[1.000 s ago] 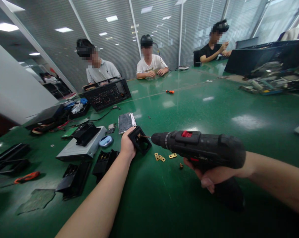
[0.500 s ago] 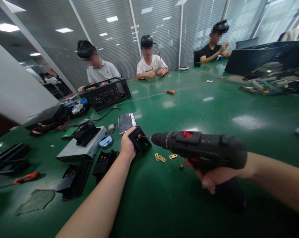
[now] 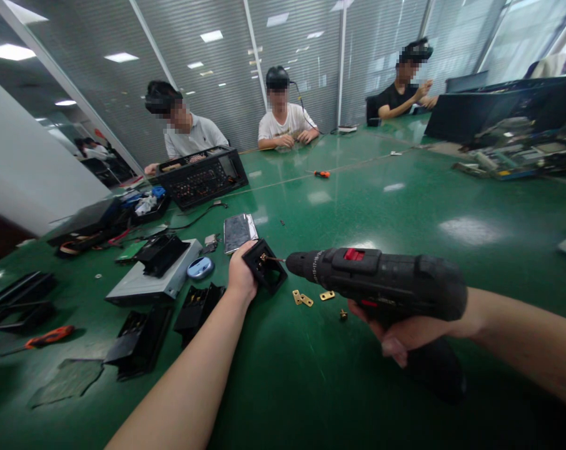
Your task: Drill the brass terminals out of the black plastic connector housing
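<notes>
My left hand [image 3: 241, 273] is closed around a small black square plastic part [image 3: 265, 265], holding it tilted on the green table [image 3: 405, 206]. My right hand [image 3: 402, 330] grips a black cordless drill [image 3: 381, 284] with a red switch on top. The drill's bit points left and its tip sits in the black part. Small brass plates [image 3: 304, 298] and a brass screw [image 3: 342, 314] lie on the table just below the drill's chuck.
Left of my arm lie black plastic housings [image 3: 140, 337], a grey flat box [image 3: 152, 281], a blue oval piece [image 3: 200, 267] and an orange-handled screwdriver [image 3: 46, 337]. A black chassis [image 3: 201, 175] stands farther back. Three people sit at the far side. Electronics are piled at the right [image 3: 521, 153].
</notes>
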Motion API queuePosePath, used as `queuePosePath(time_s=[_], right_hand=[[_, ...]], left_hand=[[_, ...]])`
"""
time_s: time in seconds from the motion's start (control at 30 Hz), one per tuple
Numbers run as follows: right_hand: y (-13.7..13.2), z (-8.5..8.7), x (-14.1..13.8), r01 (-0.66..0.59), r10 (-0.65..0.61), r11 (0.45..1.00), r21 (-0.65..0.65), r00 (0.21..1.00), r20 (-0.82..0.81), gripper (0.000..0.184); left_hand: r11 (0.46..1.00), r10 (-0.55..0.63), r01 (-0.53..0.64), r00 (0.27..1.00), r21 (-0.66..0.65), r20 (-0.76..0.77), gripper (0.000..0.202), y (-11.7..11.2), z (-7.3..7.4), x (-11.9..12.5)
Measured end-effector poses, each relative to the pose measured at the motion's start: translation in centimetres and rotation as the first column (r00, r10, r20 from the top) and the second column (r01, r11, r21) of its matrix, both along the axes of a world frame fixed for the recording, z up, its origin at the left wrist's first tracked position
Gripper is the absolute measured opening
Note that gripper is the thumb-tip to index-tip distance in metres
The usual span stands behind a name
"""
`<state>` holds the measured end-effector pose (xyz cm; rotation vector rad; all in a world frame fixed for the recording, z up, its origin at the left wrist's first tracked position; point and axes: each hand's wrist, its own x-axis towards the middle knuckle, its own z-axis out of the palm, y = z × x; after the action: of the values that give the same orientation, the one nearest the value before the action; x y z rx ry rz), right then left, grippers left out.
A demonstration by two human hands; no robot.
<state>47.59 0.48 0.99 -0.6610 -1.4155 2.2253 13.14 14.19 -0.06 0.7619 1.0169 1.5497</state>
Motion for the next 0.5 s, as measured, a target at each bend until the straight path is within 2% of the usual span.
queuePosePath(time_s=[0.2, 0.5], right_hand=[[-0.8, 1.8, -0.9, 0.053, -0.054, 0.998, -0.023, 0.998, -0.025, 0.062], [-1.0, 2.3, -1.1, 0.051, -0.054, 0.997, -0.058, 0.998, -0.041, 0.062]], left_hand=[[1.000, 0.003, -0.003, 1.000, 0.007, -0.009, 0.034, 0.0, 0.0, 0.0], [1.000, 0.013, -0.013, 1.000, 0.002, 0.004, 0.031, -0.1, 0.0, 0.1]])
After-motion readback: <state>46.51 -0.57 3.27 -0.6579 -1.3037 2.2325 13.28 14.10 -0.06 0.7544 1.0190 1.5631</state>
